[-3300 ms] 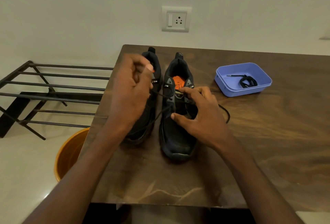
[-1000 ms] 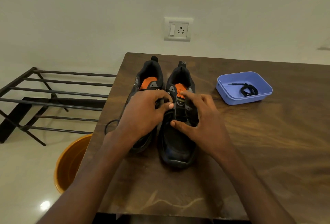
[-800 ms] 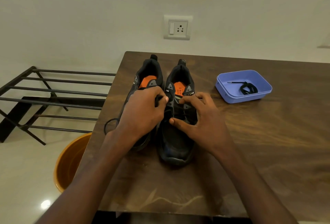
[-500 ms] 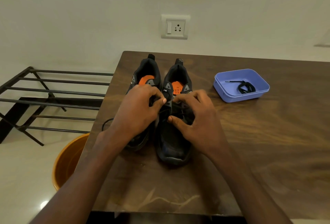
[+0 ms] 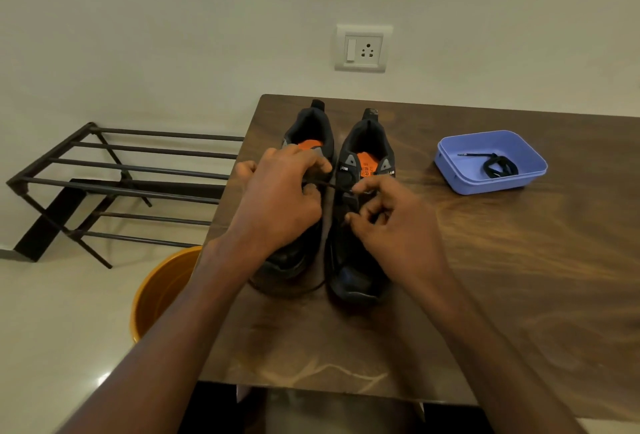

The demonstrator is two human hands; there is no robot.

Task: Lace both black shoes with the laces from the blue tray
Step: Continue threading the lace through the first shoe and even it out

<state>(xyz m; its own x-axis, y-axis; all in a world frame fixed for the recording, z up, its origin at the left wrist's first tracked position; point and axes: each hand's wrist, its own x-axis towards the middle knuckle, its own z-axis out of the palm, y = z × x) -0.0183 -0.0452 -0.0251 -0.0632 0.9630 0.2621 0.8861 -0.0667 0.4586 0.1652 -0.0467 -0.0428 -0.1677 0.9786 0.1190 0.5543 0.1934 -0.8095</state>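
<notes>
The right shoe (image 5: 360, 212) stands on the tabletop (image 5: 519, 277), toe toward the person. A lace (image 5: 332, 186) runs sideways across its top, from the left hand (image 5: 280, 205) to the right hand (image 5: 391, 222). Both hands' grips are pinched on it. The right hand is nearer the eyelets. The blue tray (image 5: 453, 174), right of this shoe, holds the other lace (image 5: 498, 167).
</notes>
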